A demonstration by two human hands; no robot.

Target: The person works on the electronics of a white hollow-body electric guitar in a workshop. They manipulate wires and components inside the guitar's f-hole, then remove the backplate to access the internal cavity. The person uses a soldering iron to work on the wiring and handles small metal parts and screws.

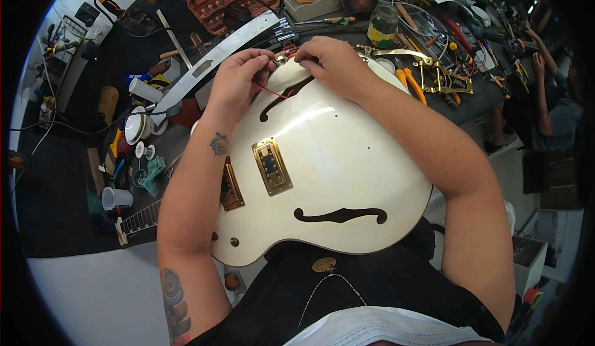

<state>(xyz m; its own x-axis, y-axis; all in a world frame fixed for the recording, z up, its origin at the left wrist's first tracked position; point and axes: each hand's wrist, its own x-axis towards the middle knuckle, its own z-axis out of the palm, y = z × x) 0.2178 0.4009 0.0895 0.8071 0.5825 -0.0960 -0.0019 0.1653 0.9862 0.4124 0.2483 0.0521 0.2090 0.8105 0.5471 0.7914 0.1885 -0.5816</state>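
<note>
The left arm (192, 210) runs from seven o'clock to the left hand (240, 76) at eleven; the bent right arm (427, 141) from four to the right hand (338, 64) just past twelve. Both hands sit just apart, fingers (313, 50) curled.

The view looks steeply down from the left of two wide fisheye cameras worn side by side on the person's head, so the wearer's black shirt (396, 290) and a pale cloth (384, 326) show along the lower edge. It is near enough for the cream guitar (347, 160) to fill the middle, with both hands above centre, yet wide enough to take in the black table (56, 191) beyond and another person (551, 117) near the dark right rim.
</note>
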